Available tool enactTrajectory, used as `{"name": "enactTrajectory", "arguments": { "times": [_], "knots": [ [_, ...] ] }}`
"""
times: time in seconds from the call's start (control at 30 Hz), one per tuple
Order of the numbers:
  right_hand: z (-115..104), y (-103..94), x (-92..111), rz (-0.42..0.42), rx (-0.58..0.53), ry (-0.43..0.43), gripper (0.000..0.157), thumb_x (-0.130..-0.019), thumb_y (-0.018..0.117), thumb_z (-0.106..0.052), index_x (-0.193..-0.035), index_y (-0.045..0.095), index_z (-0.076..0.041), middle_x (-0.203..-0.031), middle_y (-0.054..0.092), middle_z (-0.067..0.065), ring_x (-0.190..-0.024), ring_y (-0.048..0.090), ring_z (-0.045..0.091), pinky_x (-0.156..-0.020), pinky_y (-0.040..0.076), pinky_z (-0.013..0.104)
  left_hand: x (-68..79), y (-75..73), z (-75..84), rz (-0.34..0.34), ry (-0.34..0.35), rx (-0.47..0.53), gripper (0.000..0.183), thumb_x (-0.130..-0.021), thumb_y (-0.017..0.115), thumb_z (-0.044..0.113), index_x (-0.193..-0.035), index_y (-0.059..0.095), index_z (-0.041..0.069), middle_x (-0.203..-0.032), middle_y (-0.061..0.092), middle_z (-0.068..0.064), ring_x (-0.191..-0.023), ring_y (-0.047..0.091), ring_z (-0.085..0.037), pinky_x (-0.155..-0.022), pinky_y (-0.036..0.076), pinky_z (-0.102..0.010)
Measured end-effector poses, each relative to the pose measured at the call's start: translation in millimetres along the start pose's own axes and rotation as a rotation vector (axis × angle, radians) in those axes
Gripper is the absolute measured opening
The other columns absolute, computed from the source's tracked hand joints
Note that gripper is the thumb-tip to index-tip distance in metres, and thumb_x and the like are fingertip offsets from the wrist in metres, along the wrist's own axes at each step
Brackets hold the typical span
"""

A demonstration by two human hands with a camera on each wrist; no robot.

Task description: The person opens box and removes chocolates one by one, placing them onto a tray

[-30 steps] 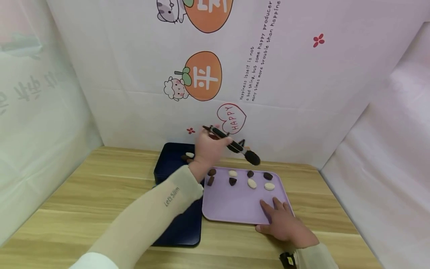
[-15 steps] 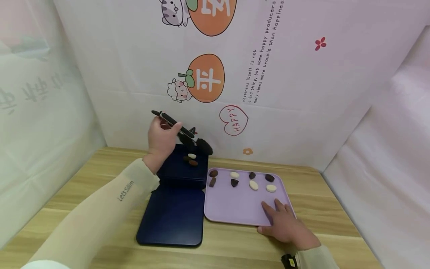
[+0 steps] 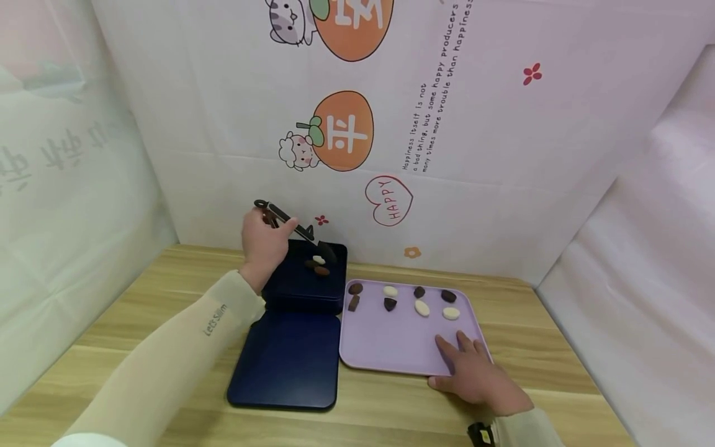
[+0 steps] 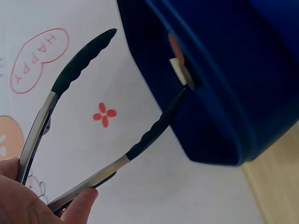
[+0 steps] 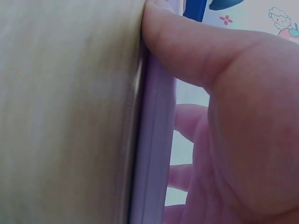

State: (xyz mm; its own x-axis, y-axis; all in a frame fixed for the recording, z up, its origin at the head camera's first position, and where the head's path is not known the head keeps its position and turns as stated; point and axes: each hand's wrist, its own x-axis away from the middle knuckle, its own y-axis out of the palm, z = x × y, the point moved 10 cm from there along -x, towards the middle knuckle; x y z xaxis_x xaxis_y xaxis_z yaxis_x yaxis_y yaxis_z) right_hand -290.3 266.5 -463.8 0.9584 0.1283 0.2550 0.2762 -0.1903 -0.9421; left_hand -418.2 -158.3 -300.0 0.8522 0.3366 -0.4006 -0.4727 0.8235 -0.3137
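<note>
In the head view my left hand (image 3: 264, 245) grips black-and-steel tongs (image 3: 295, 227) above a dark blue box (image 3: 304, 304). The tongs' arms stand spread in the left wrist view, nothing between them; one black tip (image 4: 184, 91) is close to the pieces inside the box, contact unclear. Those pieces look like chocolates: a white one (image 3: 318, 259), a brown one (image 3: 321, 271) and a darker one. My right hand (image 3: 475, 375) rests with spread fingers on the near right corner of a lilac tray (image 3: 385, 344), its thumb at the tray's edge in the right wrist view.
Two rows of white, brown and dark pieces, such as a white oval (image 3: 421, 308), lie along the tray's far half. A flat dark blue lid (image 3: 285, 363) lies before the box on the wooden table (image 3: 156, 323). A printed white cloth wall (image 3: 475, 217) rises behind.
My left hand has swung left with the tongs from above the tray to above the box, then dipped, the tongs' tips now lower. The right hand keeps its place on the tray.
</note>
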Motion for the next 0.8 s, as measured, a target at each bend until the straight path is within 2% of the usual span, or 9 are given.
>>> {"name": "enactTrajectory", "arguments": {
  "times": [0.2, 0.3, 0.53, 0.8],
  "knots": [
    [-0.1, -1.0, 0.5, 0.025, 0.031, -0.019, 0.095, -0.079, 0.067, -0.070, -0.152, 0.044, -0.013, -0.153, 0.022, 0.035, -0.134, 0.015, 0.065, -0.091, 0.022, 0.083, 2.3, 15.9, -19.1, -0.020, -0.046, -0.035, 0.041, -0.088, 0.076, 0.038, -0.100, 0.054, 0.005, -0.085, 0.052, -0.012, -0.069, 0.050, -0.028, -0.060, 0.042, -0.040],
    [-0.4, -2.7, 1.3, 0.046, 0.040, -0.029, 0.096, -0.078, 0.067, -0.071, -0.151, 0.044, -0.014, -0.153, 0.023, 0.035, -0.134, 0.017, 0.065, -0.090, 0.023, 0.083, 3.3, 21.5, -23.5, -0.019, -0.053, -0.033, 0.041, -0.088, 0.076, 0.038, -0.101, 0.053, 0.006, -0.088, 0.051, -0.012, -0.071, 0.051, -0.028, -0.061, 0.043, -0.039],
    [0.7, -3.3, 0.2, 0.051, 0.044, -0.026, 0.096, -0.078, 0.067, -0.071, -0.151, 0.044, -0.014, -0.153, 0.022, 0.035, -0.134, 0.017, 0.065, -0.091, 0.023, 0.082, 4.9, 29.5, -16.9, -0.011, -0.021, -0.008, 0.039, -0.088, 0.077, 0.032, -0.099, 0.055, 0.001, -0.084, 0.055, -0.012, -0.068, 0.053, -0.027, -0.060, 0.044, -0.039],
    [5.4, 2.4, -4.0, 0.029, 0.028, -0.022, 0.097, -0.077, 0.066, -0.072, -0.152, 0.044, -0.015, -0.154, 0.022, 0.034, -0.135, 0.013, 0.065, -0.089, 0.024, 0.083, 11.8, 39.2, -12.8, -0.055, -0.048, -0.049, 0.042, -0.092, 0.073, 0.034, -0.111, 0.053, 0.002, -0.112, 0.047, -0.016, -0.091, 0.051, -0.031, -0.079, 0.049, -0.045]
  ]
}}
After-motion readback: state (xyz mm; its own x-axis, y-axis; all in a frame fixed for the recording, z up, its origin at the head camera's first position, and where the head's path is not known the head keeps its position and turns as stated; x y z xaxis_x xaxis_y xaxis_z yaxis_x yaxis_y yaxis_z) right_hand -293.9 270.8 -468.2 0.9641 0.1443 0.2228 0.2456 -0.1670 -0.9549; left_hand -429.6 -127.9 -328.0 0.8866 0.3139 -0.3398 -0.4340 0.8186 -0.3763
